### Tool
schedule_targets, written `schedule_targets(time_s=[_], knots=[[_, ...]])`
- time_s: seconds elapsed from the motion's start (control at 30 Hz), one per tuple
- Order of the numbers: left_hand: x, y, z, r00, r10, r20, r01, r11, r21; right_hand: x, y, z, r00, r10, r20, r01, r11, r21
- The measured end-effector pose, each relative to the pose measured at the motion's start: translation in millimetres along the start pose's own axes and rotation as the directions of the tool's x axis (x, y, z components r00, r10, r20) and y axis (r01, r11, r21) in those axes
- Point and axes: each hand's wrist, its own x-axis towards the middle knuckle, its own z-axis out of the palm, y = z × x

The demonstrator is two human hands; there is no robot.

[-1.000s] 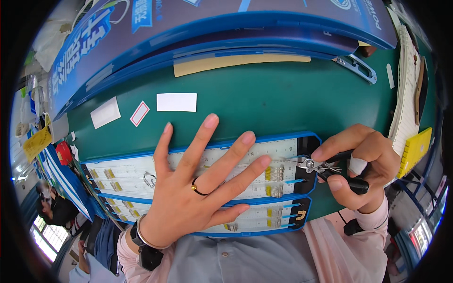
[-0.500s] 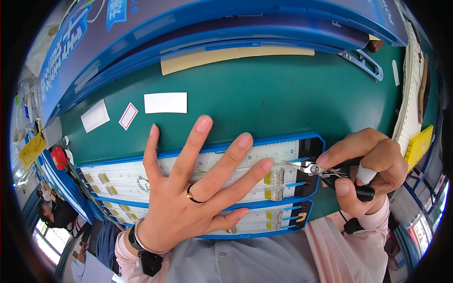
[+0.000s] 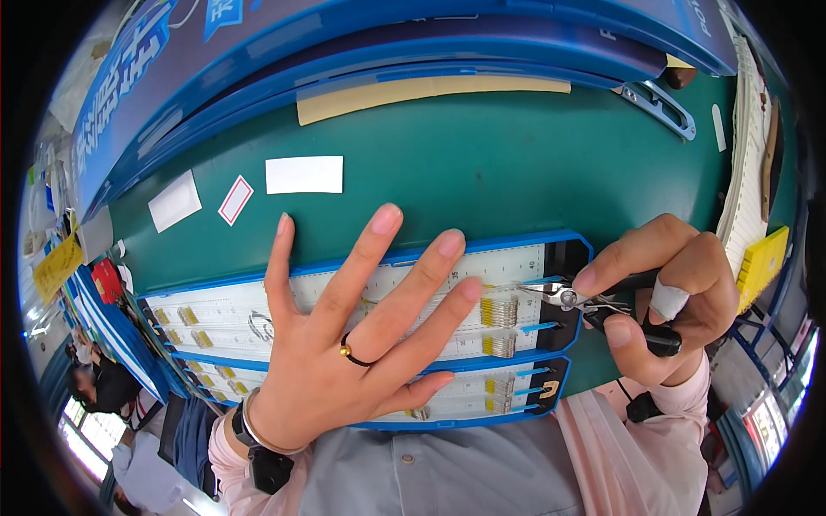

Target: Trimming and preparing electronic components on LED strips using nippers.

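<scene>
A long blue-edged case [image 3: 516,243] lies opened in two halves before me, with thin lines stretched along its white, ruler-marked boards. My left hand [image 3: 344,335] lies spread flat over the middle of it, fingers apart, hiding part of the boards and lines. In my right hand [image 3: 688,279], closed round their black handles, are small pliers [image 3: 565,297] with slim metal jaws. Their tips reach over the right end of the upper board, near a blue strip. Left of that strip sits a row of thin metal pieces with yellow bands [image 3: 499,311]. A bandage [image 3: 668,301] wraps one right finger.
A large blue box [image 3: 387,56] stands along the back, with a cream strip [image 3: 430,89] before it. Paper slips [image 3: 304,175] lie at the left. A blue metal tool [image 3: 658,109], a notebook [image 3: 742,189] and a yellow pad [image 3: 762,268] are at the right.
The view has shifted slightly, so the table and case appear higher. My left fingers have slid a little to the left. The pliers stay at the case's right end.
</scene>
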Motion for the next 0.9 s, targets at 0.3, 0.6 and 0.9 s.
schedule_targets(time_s=[0.3,0.6,0.9], knots=[[-2.8,-2.2,2.6,0.999,0.013,-0.052,-0.016,0.999,-0.050,-2.1,2.4,-4.9,0.999,-0.020,0.026,0.019,1.000,0.004],[-0.6,0.6,3.9,0.999,-0.030,-0.026,0.031,0.999,0.017,2.5,0.8,-6.4,0.995,-0.064,0.074,0.067,0.997,-0.046],[-0.2,3.9,5.6,1.000,-0.027,-0.015,0.027,0.999,0.045,0.0,0.5,-8.7,0.994,-0.071,0.084,0.076,0.995,-0.059]])
